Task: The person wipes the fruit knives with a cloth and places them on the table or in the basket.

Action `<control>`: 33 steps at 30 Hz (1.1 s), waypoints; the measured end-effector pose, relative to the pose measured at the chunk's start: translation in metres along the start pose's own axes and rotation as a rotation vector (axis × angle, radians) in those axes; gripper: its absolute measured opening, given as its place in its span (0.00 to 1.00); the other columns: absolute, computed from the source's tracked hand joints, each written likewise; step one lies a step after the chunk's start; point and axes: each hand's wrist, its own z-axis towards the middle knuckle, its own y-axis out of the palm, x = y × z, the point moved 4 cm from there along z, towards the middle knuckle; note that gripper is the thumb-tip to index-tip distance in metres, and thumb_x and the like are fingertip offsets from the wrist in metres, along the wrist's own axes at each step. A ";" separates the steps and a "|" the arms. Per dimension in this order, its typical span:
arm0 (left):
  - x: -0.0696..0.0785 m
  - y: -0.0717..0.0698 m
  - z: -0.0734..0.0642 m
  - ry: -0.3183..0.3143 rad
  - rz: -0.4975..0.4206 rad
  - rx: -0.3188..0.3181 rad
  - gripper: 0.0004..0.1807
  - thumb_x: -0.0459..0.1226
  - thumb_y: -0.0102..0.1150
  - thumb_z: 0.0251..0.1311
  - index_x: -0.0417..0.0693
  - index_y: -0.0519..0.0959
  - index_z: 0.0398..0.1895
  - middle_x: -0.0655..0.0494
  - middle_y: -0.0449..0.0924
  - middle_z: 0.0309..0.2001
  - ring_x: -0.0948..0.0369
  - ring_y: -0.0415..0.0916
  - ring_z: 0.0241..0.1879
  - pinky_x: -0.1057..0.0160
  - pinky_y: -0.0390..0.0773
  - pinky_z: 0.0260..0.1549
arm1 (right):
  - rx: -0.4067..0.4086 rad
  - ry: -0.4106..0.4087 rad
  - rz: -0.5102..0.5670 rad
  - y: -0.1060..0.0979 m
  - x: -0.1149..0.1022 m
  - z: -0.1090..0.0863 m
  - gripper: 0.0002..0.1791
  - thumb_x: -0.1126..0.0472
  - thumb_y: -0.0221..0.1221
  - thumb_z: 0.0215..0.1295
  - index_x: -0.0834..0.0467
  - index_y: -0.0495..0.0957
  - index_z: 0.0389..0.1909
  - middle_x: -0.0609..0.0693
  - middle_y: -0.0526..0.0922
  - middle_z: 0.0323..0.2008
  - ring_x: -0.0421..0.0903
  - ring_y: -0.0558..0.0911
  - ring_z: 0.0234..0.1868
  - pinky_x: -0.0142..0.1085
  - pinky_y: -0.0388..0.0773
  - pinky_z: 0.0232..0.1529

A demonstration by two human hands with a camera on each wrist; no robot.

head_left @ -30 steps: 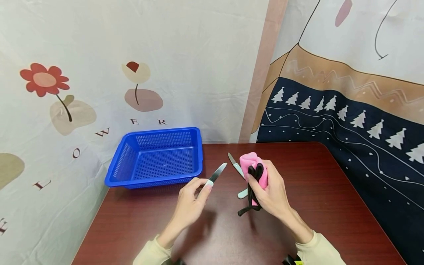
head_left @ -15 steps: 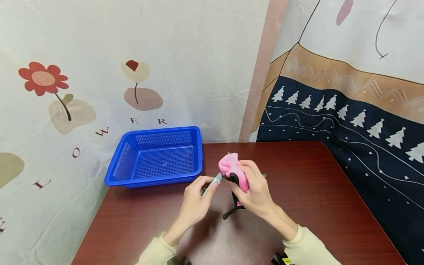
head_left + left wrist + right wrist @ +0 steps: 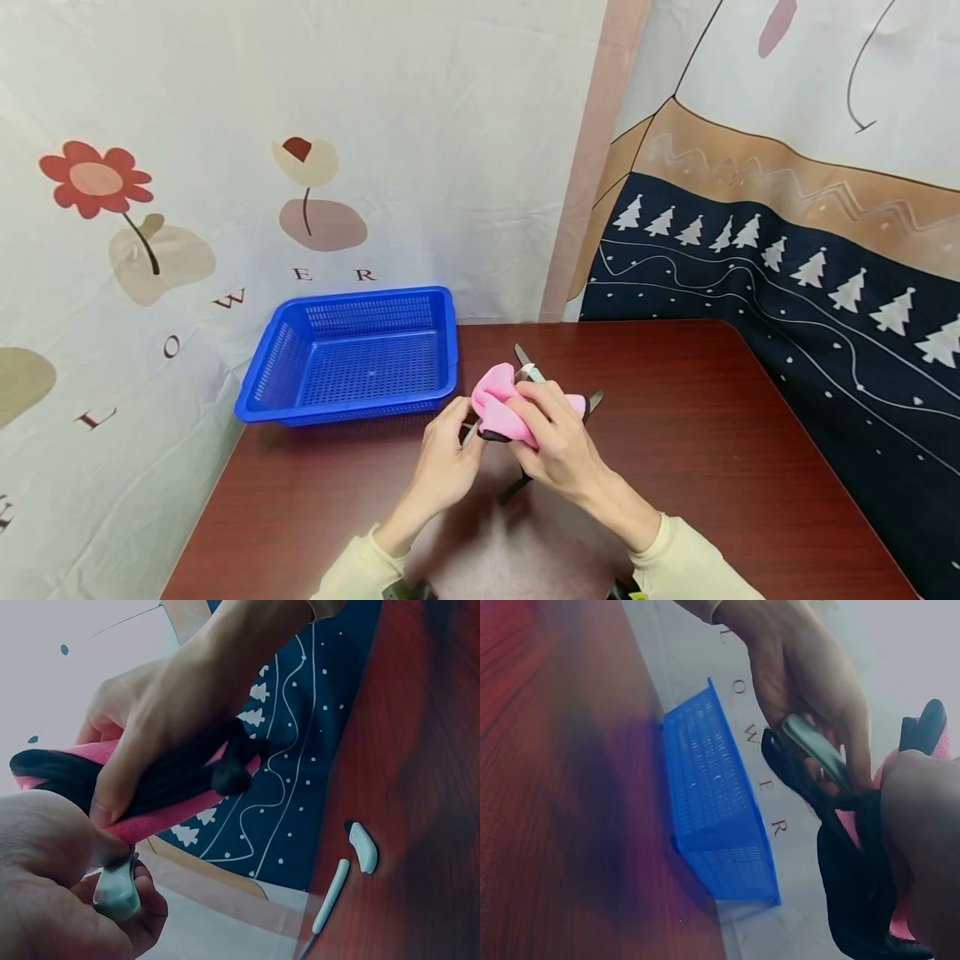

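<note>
My left hand [image 3: 445, 462] grips the pale mint handle of a small knife [image 3: 817, 750]. The blade runs into a bunched pink cloth [image 3: 495, 400], which hides most of it. My right hand [image 3: 566, 450] holds that cloth folded around the blade, its fingers close beside my left thumb. Black straps [image 3: 180, 776] on the cloth lie along its near side, under the right thumb. Beyond the hands, a mint-handled knife [image 3: 521, 355] lies on the table, partly covered in the head view. The blade [image 3: 596, 400] of another utensil shows to the right of the cloth.
An empty blue plastic basket [image 3: 446, 387] stands at the back left of the dark red wooden table [image 3: 750, 467]. Behind it hangs a pale printed cloth [image 3: 465, 150], with a navy tree-patterned one [image 3: 675, 275] to the right.
My right hand has carried the pink cloth left and down onto the knife, covering its earlier bare blade. My left hand has shifted slightly right, still gripping the knife.
</note>
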 end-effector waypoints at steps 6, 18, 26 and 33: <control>0.002 0.000 -0.002 0.019 -0.008 -0.012 0.09 0.26 0.63 0.72 0.47 0.87 0.46 0.54 0.84 0.40 0.65 0.78 0.39 0.65 0.80 0.41 | -0.006 -0.021 -0.049 0.000 0.003 -0.002 0.09 0.64 0.61 0.76 0.65 0.86 0.49 0.61 0.87 0.51 0.58 0.83 0.48 0.45 0.83 0.51; 0.002 -0.001 -0.004 0.082 -0.040 0.009 0.07 0.32 0.65 0.78 0.45 0.89 0.53 0.54 0.88 0.43 0.62 0.84 0.42 0.64 0.85 0.46 | 0.038 0.039 -0.065 -0.010 0.019 -0.004 0.11 0.66 0.65 0.72 0.65 0.87 0.51 0.63 0.87 0.52 0.58 0.84 0.46 0.46 0.85 0.47; 0.000 -0.003 -0.005 0.073 -0.065 0.002 0.07 0.32 0.65 0.78 0.48 0.89 0.52 0.58 0.85 0.41 0.66 0.81 0.41 0.67 0.84 0.44 | 0.069 0.114 -0.064 -0.016 0.034 -0.006 0.12 0.62 0.64 0.76 0.65 0.87 0.52 0.64 0.87 0.52 0.59 0.83 0.48 0.44 0.82 0.47; -0.004 -0.004 -0.005 0.038 -0.082 -0.022 0.08 0.33 0.65 0.80 0.49 0.89 0.54 0.58 0.86 0.42 0.69 0.80 0.42 0.68 0.83 0.46 | 0.105 0.204 -0.095 -0.028 0.049 -0.008 0.19 0.52 0.63 0.83 0.67 0.87 0.50 0.67 0.86 0.50 0.61 0.84 0.51 0.45 0.84 0.50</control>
